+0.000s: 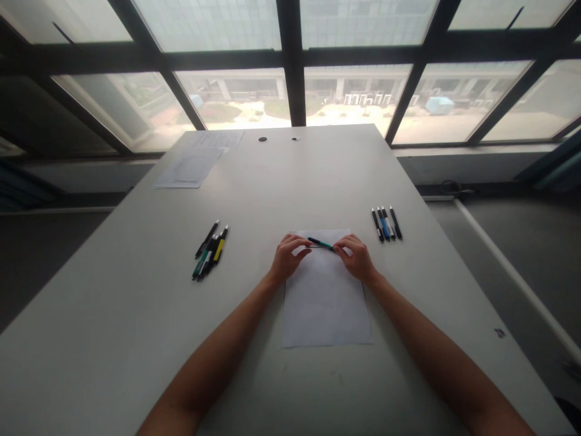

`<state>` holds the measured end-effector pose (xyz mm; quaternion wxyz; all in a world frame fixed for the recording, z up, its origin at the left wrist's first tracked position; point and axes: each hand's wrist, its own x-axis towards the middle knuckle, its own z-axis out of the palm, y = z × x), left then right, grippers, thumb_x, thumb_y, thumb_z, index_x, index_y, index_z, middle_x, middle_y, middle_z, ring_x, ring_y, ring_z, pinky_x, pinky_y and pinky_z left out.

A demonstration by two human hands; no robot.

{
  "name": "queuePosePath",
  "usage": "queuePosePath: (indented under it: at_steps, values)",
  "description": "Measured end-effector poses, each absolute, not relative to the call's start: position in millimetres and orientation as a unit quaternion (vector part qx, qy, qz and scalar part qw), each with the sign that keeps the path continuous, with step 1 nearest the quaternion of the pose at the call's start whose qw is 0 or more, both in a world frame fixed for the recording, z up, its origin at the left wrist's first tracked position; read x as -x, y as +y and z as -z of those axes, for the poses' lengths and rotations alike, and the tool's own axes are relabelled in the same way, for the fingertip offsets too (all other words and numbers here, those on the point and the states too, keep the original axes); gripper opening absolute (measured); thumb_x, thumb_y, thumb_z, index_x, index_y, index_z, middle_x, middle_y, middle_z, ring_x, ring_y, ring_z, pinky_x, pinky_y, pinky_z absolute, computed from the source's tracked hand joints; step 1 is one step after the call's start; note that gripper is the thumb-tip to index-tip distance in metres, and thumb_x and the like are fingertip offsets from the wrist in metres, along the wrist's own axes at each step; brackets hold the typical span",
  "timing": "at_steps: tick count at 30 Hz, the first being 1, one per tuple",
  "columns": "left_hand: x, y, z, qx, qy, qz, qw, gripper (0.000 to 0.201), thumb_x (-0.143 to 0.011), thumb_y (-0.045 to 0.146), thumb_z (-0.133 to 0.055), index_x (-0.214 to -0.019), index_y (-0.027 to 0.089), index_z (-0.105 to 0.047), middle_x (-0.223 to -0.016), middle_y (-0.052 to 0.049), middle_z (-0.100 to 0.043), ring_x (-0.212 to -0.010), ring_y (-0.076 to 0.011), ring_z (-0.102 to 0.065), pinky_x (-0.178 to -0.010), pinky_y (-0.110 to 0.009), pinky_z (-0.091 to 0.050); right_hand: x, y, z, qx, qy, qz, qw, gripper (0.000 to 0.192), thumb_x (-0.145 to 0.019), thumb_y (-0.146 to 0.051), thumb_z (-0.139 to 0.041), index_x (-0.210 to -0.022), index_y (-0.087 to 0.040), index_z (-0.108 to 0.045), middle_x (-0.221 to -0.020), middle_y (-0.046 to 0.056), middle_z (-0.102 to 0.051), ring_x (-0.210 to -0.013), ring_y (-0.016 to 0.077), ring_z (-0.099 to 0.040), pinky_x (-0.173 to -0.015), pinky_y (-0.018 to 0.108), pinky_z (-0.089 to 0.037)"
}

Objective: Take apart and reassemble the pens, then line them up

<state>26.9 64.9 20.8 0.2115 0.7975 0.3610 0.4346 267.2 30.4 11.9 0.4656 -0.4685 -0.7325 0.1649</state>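
A dark pen with a green barrel (pixel 320 243) is held low over the upper part of a white sheet of paper (pixel 327 309). At its left end, the thumb and fingers of my left hand (pixel 289 254) are closed in a pinch. My right hand (pixel 356 257) pinches the other end between thumb and forefinger. A thin dark line runs just beneath the pen between my fingertips; whether it is a separate piece or a shadow, I cannot tell. The sheet lies upright before me, between my forearms.
A loose pile of pens (pixel 209 253) with black, green, white and yellow parts lies left. Several pens (pixel 385 224), one with blue, stand in a row at right. Printed papers (pixel 190 166) lie far left. Two cable holes (pixel 262 140) sit near the white table's (pixel 318 175) far edge, before windows.
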Motion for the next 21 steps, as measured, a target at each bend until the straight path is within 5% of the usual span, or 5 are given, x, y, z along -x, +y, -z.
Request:
queuePosePath:
  at_steps: [6, 21]
  values:
    - [-23.5, 66.8, -18.3, -0.732, 0.443, -0.474, 0.211, 0.023, -0.090, 0.034, -0.067, -0.111, 0.023, -0.067, -0.095, -0.004, -0.070, -0.083, -0.0180, -0.062, -0.074, -0.033, -0.050, -268.3, 30.8, -14.0, 0.486, -0.690, -0.168, 0.510, 0.014, -0.093, -0.025, -0.060, -0.082, -0.023, -0.068, -0.081, 0.005, -0.068, -0.083, 0.0221, -0.060, -0.079, 0.039, -0.048]
    - [-25.3, 72.0, -2.6, -0.784, 0.501, -0.352, 0.103, 0.014, -0.079, 0.029, -0.078, -0.094, 0.029, -0.077, -0.098, -0.006, -0.066, -0.094, -0.0245, -0.055, -0.087, -0.041, -0.045, -269.9, 33.2, -13.3, 0.520, -0.644, -0.162, 0.537, 0.016, -0.093, -0.027, -0.060, -0.079, -0.022, -0.066, -0.078, 0.004, -0.068, -0.080, 0.0218, -0.059, -0.078, 0.038, -0.047]
